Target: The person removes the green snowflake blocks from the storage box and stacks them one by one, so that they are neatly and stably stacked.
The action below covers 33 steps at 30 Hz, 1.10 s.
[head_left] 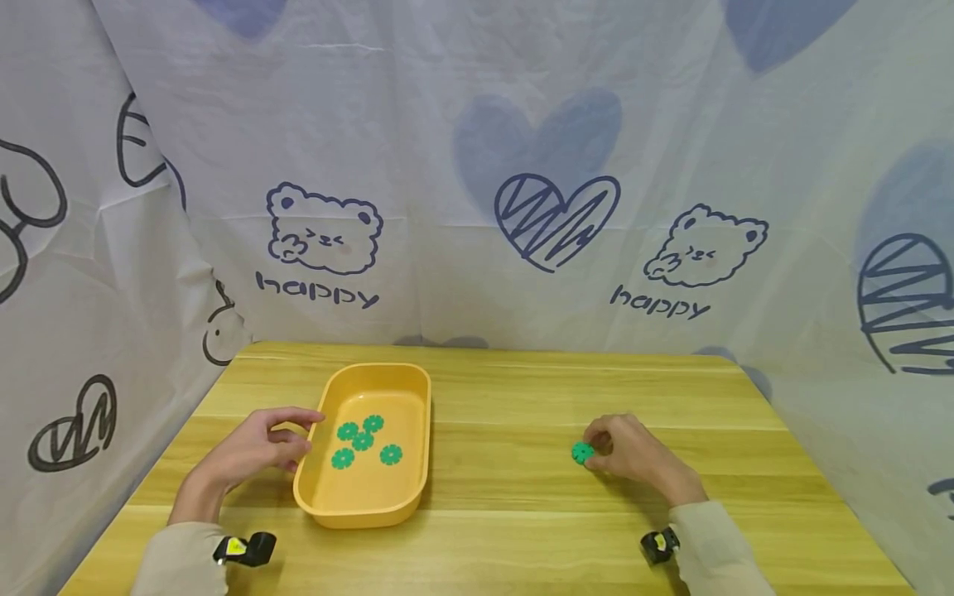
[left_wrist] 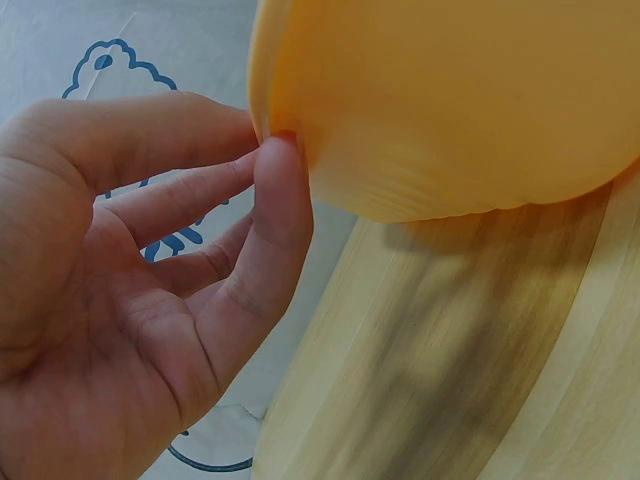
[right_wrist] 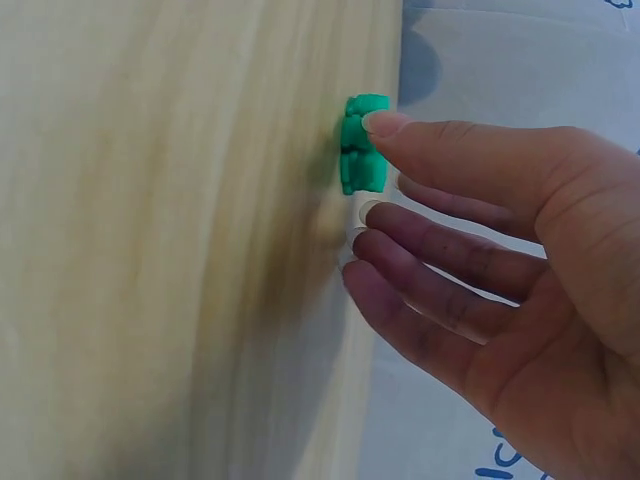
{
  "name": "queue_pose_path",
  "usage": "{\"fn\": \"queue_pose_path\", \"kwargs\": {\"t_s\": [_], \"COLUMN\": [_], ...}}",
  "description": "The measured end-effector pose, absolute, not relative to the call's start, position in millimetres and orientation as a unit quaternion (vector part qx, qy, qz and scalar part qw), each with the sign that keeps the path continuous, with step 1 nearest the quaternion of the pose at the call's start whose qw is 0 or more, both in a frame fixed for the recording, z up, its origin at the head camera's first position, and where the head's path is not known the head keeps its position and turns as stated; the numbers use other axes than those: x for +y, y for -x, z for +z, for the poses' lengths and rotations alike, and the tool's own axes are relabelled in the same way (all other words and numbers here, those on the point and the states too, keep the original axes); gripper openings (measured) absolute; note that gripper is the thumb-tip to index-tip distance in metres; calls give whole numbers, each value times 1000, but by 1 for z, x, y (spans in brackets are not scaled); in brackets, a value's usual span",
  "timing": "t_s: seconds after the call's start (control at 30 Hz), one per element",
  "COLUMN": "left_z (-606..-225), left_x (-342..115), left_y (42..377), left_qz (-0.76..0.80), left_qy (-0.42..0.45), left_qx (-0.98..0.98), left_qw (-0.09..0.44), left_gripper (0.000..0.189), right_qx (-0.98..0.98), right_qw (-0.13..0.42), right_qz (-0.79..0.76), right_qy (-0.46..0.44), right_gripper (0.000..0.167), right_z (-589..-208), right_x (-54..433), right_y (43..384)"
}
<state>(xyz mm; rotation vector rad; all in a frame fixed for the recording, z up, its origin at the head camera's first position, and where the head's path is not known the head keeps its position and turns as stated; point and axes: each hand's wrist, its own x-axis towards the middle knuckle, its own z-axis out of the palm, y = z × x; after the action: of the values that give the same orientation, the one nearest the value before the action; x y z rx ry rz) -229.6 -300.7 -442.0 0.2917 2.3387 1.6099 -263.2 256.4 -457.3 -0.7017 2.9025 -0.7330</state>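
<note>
Beige sleeves (head_left: 185,559) at the near edge, a black wrist camera (head_left: 253,549) on each forearm. Left hand (head_left: 257,451): pinching the left rim of a yellow-orange plastic tray (head_left: 367,520), fingertips on both sides of the wall. Right hand (head_left: 633,451): thumb and fingers gripping a green notched disc (head_left: 582,453), well to the right of the tray, low by the tabletop; contact with the surface cannot be told. Inside the tray: five green snowflake-type discs (head_left: 343,458), three bunched toward the back, two farther forward and apart. Beneath all: wood-grain table (head_left: 507,497). Behind: white fabric backdrop (head_left: 447,273), printed with hearts, bear faces and "happy".
</note>
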Motion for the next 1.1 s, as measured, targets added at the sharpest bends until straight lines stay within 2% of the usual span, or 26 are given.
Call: {"fn": "queue_pose_path", "kwargs": {"t_s": [0.27, 0.43, 0.83, 1.1], "left_z": [-440, -440, -441, -441], "left_x": [-300, -299, -300, -299], "left_y": [230, 229, 229, 229], "left_qz": [550, 556, 557, 557], "left_qy": [-93, -95, -95, -102], "left_qx": [818, 813, 813, 812], "left_qw": [141, 143, 143, 142], "left_gripper": [55, 56, 56, 56], "right_qx": [947, 934, 903, 881], "right_qw": [23, 26, 35, 50], "right_qz": [-227, -233, -242, -232], "right_qy": [228, 270, 352, 410], "right_gripper": [30, 31, 26, 24], "right_z": [-446, -432, -399, -391], "right_x": [243, 221, 139, 82], "right_y": [266, 271, 279, 285]}}
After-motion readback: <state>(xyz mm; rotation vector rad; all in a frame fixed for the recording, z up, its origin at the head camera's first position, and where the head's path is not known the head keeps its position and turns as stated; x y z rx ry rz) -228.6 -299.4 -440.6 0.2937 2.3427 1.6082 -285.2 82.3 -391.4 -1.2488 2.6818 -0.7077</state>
